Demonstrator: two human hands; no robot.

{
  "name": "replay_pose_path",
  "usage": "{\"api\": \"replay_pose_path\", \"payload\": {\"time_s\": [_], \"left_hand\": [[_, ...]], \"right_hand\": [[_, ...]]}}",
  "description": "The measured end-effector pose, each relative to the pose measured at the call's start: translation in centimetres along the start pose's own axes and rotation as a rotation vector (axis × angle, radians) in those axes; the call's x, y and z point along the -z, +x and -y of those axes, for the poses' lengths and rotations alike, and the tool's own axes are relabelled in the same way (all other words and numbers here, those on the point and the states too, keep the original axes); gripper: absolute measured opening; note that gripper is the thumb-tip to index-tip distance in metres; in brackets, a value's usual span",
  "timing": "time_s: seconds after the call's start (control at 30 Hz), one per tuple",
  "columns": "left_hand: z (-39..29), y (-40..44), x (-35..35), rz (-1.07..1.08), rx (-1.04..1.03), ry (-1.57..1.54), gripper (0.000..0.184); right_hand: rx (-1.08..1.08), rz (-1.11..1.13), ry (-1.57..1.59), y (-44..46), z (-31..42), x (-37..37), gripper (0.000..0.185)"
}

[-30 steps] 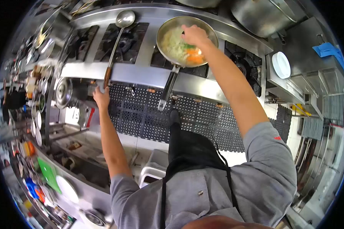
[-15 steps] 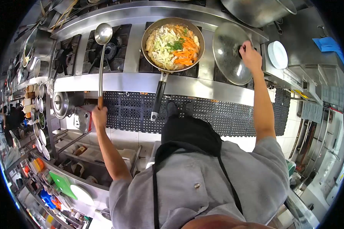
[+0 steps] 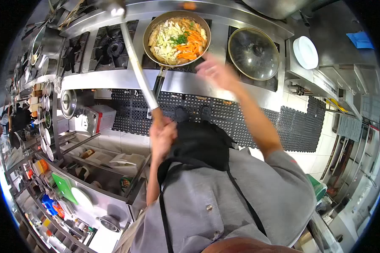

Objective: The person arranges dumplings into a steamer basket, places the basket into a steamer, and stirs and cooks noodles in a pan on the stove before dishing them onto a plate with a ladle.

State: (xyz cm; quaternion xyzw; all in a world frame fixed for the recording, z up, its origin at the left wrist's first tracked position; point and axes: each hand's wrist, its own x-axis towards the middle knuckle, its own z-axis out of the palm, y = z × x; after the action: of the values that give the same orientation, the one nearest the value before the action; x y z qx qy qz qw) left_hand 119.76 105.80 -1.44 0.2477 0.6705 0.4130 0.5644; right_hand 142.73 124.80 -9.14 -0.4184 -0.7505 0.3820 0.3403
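Note:
My left hand is closed around the wooden grip of a long ladle. The ladle slants up and to the left, and its blurred bowl is at the top edge of the view. Smeared by motion, my right hand hovers just right of and below the frying pan; I cannot make out its fingers clearly. Shredded cabbage, carrot strips and chopped green herbs lie in the pan. The pan's handle points toward me, partly behind the ladle shaft. A glass lid rests on the right burner.
Bare gas burners are left of the pan. White plates are stacked on the right beside a blue cloth. A lidded pot is below the stove at left. Black perforated mats cover the floor.
My right hand has let go of the lid, which now lies on the right burner, and moved left toward the pan. My left hand has swung the ladle rightward, nearer my body.

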Motion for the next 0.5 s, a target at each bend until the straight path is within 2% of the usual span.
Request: {"api": "replay_pose_path", "payload": {"time_s": [0.03,0.1,0.13,0.2,0.23,0.27,0.3,0.33,0.37,0.43,0.5], "left_hand": [[-0.6,0.3,-2.5,0.063,-0.011,0.068,0.024],[1.4,1.3,-4.6,0.379,-0.173,0.201,0.026],[1.8,1.9,-4.0,0.381,-0.168,0.191,0.026],[1.6,4.1,-1.0,0.480,-0.940,0.512,0.023],[1.4,5.2,0.8,0.301,-0.946,0.606,0.021],[2.1,6.9,2.0,-0.067,-0.927,0.718,0.034],[0.9,7.5,2.5,-0.399,-0.905,0.975,0.044],[1.0,9.4,3.4,-0.473,-0.954,1.078,0.045],[1.1,11.4,4.2,-0.556,-1.000,1.178,0.045],[1.7,14.5,5.2,0.249,0.030,0.266,0.035],[2.6,16.0,5.1,0.316,0.010,0.244,0.031]], "right_hand": [[-0.033,0.170,0.538,-1.3,5.0,-3.5,0.061],[-0.314,0.257,0.838,-2.8,9.8,-7.9,0.069],[-0.478,0.186,0.827,-3.7,9.7,-7.3,0.070],[-0.710,0.050,0.696,-5.3,10.2,-3.8,0.069],[-0.705,0.078,0.523,-5.7,9.3,-1.9,0.067],[-0.778,0.038,0.318,-6.5,8.5,-0.5,0.060],[-0.802,0.059,0.175,-6.7,7.8,0.3,0.063],[-0.519,0.000,-0.135,-8.0,3.5,-0.1,0.065],[-0.517,0.004,-0.149,-6.7,2.9,0.0,0.065],[-0.445,0.022,-0.473,-4.8,2.4,-0.2,0.066],[-0.460,0.075,-0.548,-2.3,2.6,-2.3,0.068]]}}
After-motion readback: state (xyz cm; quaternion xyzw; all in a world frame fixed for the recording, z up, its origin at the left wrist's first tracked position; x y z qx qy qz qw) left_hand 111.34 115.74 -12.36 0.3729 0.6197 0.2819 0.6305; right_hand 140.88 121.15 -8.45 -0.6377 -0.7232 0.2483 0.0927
